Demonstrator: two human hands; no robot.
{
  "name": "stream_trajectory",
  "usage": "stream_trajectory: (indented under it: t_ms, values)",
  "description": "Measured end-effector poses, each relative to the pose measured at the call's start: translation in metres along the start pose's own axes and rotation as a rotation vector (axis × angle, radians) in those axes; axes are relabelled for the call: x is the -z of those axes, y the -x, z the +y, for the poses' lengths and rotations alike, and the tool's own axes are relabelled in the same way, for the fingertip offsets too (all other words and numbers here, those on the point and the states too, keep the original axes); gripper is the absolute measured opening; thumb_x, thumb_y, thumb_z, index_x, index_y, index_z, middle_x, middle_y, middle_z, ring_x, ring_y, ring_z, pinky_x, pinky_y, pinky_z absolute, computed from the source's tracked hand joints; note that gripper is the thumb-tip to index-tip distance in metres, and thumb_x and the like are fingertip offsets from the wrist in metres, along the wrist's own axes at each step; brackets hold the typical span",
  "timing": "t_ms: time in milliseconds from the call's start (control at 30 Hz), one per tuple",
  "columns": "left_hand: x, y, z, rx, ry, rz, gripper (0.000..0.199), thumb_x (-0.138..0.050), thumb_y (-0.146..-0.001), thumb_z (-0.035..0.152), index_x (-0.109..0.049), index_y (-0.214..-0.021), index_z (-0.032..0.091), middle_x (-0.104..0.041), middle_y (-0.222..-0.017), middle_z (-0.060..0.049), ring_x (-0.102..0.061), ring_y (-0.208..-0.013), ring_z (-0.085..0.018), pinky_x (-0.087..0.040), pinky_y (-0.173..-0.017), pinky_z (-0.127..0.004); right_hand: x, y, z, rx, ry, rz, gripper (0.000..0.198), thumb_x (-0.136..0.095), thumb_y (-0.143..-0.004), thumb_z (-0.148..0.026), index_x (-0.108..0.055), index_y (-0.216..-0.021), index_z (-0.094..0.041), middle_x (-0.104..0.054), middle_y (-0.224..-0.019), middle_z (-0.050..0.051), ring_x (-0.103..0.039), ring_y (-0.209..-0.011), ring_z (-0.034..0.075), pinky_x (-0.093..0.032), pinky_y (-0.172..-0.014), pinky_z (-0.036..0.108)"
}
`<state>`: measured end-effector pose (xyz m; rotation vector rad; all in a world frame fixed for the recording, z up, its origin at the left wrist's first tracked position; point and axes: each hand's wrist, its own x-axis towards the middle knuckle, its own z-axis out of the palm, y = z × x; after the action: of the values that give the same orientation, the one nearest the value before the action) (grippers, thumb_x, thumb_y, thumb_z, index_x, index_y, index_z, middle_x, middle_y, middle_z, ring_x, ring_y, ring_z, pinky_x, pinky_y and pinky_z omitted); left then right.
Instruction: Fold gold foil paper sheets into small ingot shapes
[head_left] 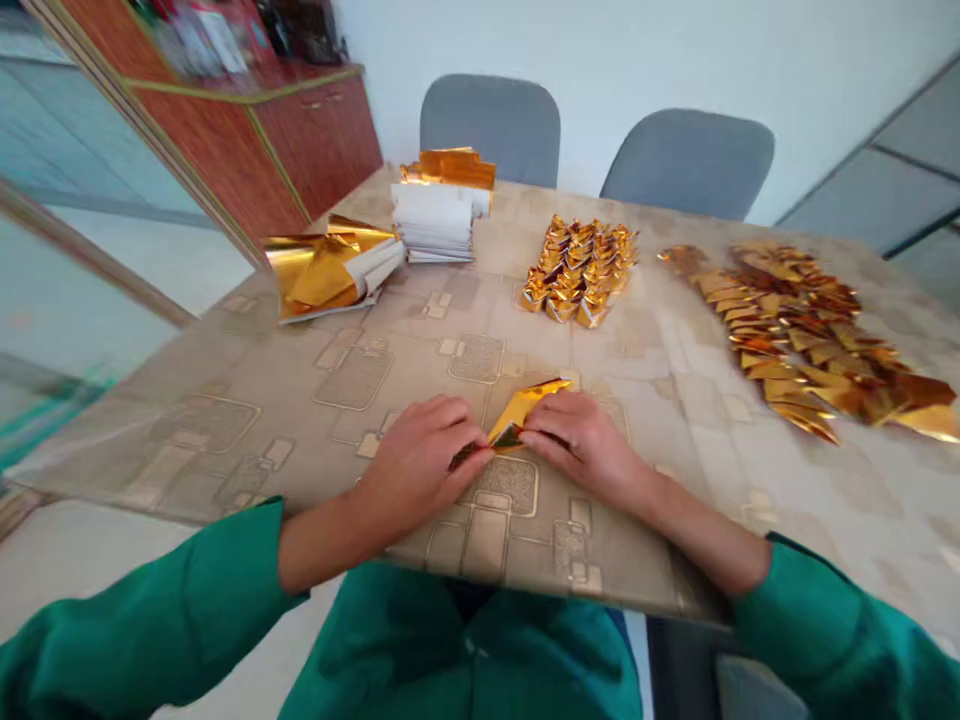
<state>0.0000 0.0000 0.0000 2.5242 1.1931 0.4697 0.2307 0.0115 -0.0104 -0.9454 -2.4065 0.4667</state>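
Note:
A folded piece of gold foil paper (pixel 523 408) lies near the front of the table, between my two hands. My left hand (pixel 429 448) pinches its near left corner with thumb and fingers. On the other side, my right hand (pixel 576 432) is closed on the right part of the same piece and covers some of it. The paper's far tip points up and to the right. Its near end shows a darker fold, and the fine creases under my fingers are hidden.
Neat rows of folded gold pieces (pixel 579 265) stand beyond my hands. A spread of flat folded gold pieces (pixel 802 335) covers the right side. At the back left are a stack of white-backed sheets (pixel 435 220) and loose gold sheets (pixel 322 270). Two grey chairs (pixel 491 125) stand behind the patterned tablecloth (pixel 300 440).

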Motion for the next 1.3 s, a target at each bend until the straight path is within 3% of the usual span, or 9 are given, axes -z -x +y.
stream_trajectory:
  t_ms: [267, 700, 800, 900, 1033, 1133, 1300]
  values:
    - [0.000, 0.000, 0.003, 0.073, -0.066, 0.011, 0.017, -0.058, -0.090, 0.028, -0.064, -0.078, 0.018, -0.059, -0.082, -0.003, -0.054, -0.082, -0.021, -0.038, -0.073, -0.036, -0.006, -0.006, -0.006, -0.167, 0.188, 0.000, 0.021, -0.059, -0.091, -0.025, -0.057, -0.072, -0.017, -0.056, -0.070, 0.001, -0.051, -0.068, 0.014, -0.031, -0.066, 0.028]
    - [-0.006, -0.002, -0.001, 0.040, -0.194, 0.039, 0.011, -0.061, -0.085, 0.022, -0.059, -0.074, 0.019, -0.057, -0.080, -0.002, -0.052, -0.081, -0.021, -0.036, -0.071, -0.035, -0.012, -0.010, -0.010, -0.163, 0.393, -0.014, 0.021, -0.059, -0.090, -0.027, -0.056, -0.072, -0.018, -0.059, -0.074, 0.002, -0.051, -0.072, 0.017, -0.029, -0.068, 0.030]
    - [-0.007, 0.000, 0.000, -0.057, -0.220, 0.079, 0.005, -0.059, -0.089, 0.022, -0.063, -0.089, 0.019, -0.060, -0.090, -0.004, -0.052, -0.086, -0.022, -0.038, -0.073, -0.035, -0.012, -0.011, -0.010, -0.149, 0.413, -0.016, 0.020, -0.059, -0.089, -0.026, -0.055, -0.071, -0.019, -0.059, -0.074, 0.002, -0.051, -0.072, 0.017, -0.028, -0.068, 0.031]
    - [-0.008, 0.002, -0.001, -0.243, -0.287, 0.083, 0.017, -0.053, -0.094, 0.021, -0.062, -0.109, 0.020, -0.062, -0.104, -0.004, -0.051, -0.092, -0.022, -0.039, -0.078, -0.035, -0.012, -0.012, -0.010, -0.156, 0.409, -0.014, 0.018, -0.060, -0.089, -0.026, -0.055, -0.073, -0.018, -0.059, -0.074, 0.002, -0.052, -0.073, 0.018, -0.029, -0.068, 0.031]
    - [-0.007, 0.003, -0.001, -0.380, -0.336, 0.037, 0.017, -0.053, -0.095, 0.019, -0.063, -0.110, 0.017, -0.063, -0.099, -0.004, -0.051, -0.092, -0.021, -0.039, -0.079, -0.035, -0.013, -0.011, -0.009, -0.194, 0.377, 0.017, 0.015, -0.062, -0.088, -0.027, -0.055, -0.079, -0.017, -0.060, -0.074, 0.002, -0.052, -0.071, 0.017, -0.031, -0.067, 0.031]
    - [-0.006, 0.002, 0.000, -0.414, -0.359, 0.022, 0.016, -0.054, -0.095, 0.019, -0.064, -0.107, 0.017, -0.063, -0.094, -0.003, -0.051, -0.092, -0.022, -0.039, -0.081, -0.036, -0.009, -0.006, -0.011, -0.122, 0.410, 0.074, 0.018, -0.060, -0.092, -0.031, -0.058, -0.082, -0.017, -0.062, -0.077, 0.003, -0.051, -0.073, 0.018, -0.032, -0.068, 0.031]
    - [-0.006, 0.000, 0.001, -0.436, -0.407, 0.016, 0.018, -0.050, -0.096, 0.018, -0.064, -0.107, 0.016, -0.063, -0.088, -0.003, -0.052, -0.086, -0.020, -0.040, -0.081, -0.036, 0.000, 0.013, -0.017, 0.186, 0.556, 0.046, 0.016, -0.049, -0.099, -0.020, -0.065, -0.097, -0.019, -0.068, -0.086, 0.002, -0.052, -0.085, 0.019, -0.034, -0.082, 0.034]
